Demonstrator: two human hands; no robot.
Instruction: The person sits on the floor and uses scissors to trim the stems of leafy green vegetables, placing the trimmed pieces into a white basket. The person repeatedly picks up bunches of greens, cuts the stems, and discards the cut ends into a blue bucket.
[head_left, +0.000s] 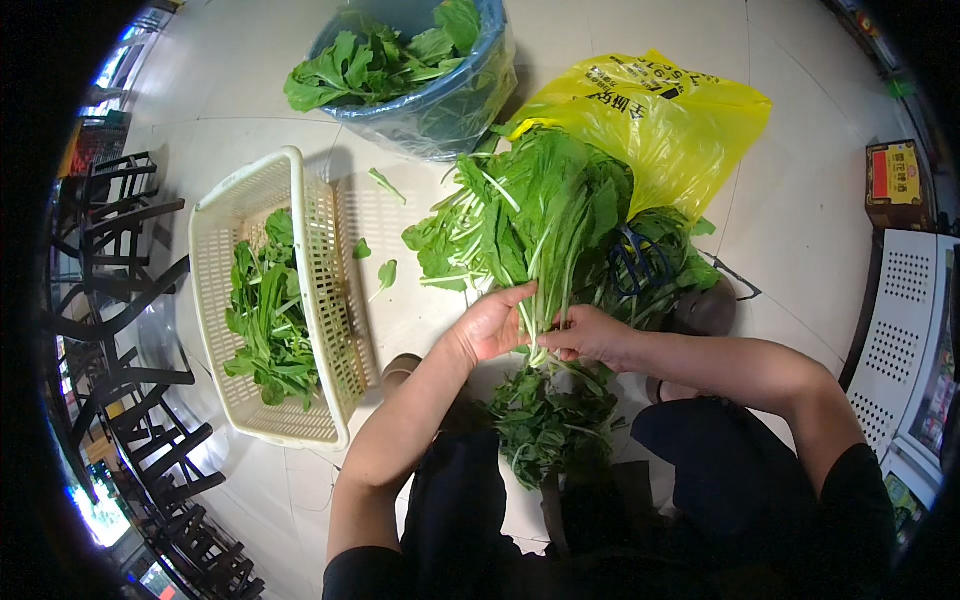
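Note:
My left hand (491, 324) is closed round the lower stalks of a bunch of leafy greens (551, 202), whose leaves point away from me. At the right of the same stalks, the fingers of my right hand (589, 336) pinch near the pale stem ends. Beyond the hands lies a heap of greens (457, 236) with white stems showing on the left. Blue-handled scissors (637, 259) rest on more greens at the right. Below my hands, between my legs, is a pile of loose dark leaves (555, 427).
A cream plastic basket (300, 217) holding greens stands at left. A blue, plastic-lined bin (427, 112) with leaves is at the top, beside a yellow plastic bag (660, 127). Leaf scraps (387, 274) lie on the tiles. Black chairs (135, 315) stand far left, a printed carton (896, 184) far right.

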